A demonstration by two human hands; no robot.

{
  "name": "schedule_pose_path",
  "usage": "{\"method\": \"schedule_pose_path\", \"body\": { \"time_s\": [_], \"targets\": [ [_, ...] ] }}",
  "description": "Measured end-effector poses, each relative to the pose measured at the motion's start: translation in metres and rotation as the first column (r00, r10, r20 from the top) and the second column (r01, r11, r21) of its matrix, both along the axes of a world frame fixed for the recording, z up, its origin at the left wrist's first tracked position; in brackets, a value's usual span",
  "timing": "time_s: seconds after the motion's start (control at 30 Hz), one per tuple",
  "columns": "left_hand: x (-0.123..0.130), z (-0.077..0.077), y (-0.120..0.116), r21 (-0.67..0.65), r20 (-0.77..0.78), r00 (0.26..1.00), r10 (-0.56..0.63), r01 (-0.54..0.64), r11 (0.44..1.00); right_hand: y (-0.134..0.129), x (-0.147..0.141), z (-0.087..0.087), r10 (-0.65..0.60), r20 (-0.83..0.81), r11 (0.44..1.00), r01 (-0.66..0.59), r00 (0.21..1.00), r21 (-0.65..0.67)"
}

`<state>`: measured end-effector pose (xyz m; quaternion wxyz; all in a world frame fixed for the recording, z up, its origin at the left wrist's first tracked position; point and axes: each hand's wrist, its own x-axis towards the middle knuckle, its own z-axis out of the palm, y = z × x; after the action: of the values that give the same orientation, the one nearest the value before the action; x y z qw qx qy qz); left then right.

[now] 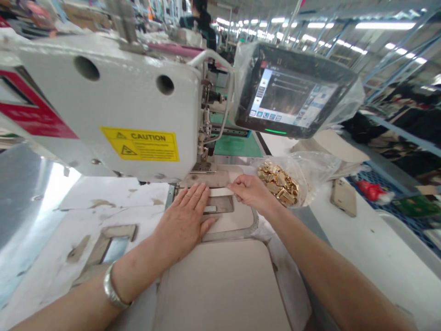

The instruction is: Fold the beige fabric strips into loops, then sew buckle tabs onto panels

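Note:
My left hand (184, 220) lies flat, palm down, on the left part of a beige panel (241, 218) under the sewing machine head (113, 105). Its fingers are stretched out and rest at the left end of a narrow cream strip (220, 192). The strip's right end is pinched between the thumb and fingers of my right hand (250, 191). Just below the strip is a rectangular opening (220, 205) with a small light piece in it. A larger beige panel (223, 285) lies nearer to me.
A plastic bag of gold metal pieces (279, 184) sits right of my right hand. Behind it stands a control screen (292, 94). A phone (343, 197) lies at the right, a metal frame (106, 248) at the left.

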<state>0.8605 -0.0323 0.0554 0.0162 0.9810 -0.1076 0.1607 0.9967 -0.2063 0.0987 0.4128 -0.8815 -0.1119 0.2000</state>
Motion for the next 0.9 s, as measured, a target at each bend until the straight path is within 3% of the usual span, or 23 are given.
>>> {"method": "schedule_pose_path", "body": {
  "time_s": [0.2,0.4,0.63,0.73,0.9],
  "targets": [
    [-0.001,0.0,0.007,0.012,0.005,1.0,0.031,-0.031,0.999,0.02,-0.008,-0.001,-0.045,-0.063,0.998,0.042,0.997,-0.048],
    [-0.023,0.001,0.002,0.07,0.036,0.994,0.108,-0.11,0.991,0.019,-0.006,-0.003,-0.062,-0.132,0.997,0.068,0.989,0.043],
    [-0.015,0.006,0.001,0.067,-0.02,0.988,0.153,-0.151,0.986,0.02,-0.003,-0.004,-0.055,-0.161,0.992,0.072,0.985,0.1],
    [-0.01,0.004,0.005,0.002,-0.02,0.995,0.095,-0.095,0.995,0.019,-0.003,-0.002,-0.035,-0.163,0.995,0.049,0.986,0.088],
    [0.003,0.002,0.009,-0.132,-0.058,0.993,-0.1,0.091,0.987,0.011,-0.001,0.001,-0.008,-0.091,1.0,0.008,0.996,-0.006]
  ]
}}
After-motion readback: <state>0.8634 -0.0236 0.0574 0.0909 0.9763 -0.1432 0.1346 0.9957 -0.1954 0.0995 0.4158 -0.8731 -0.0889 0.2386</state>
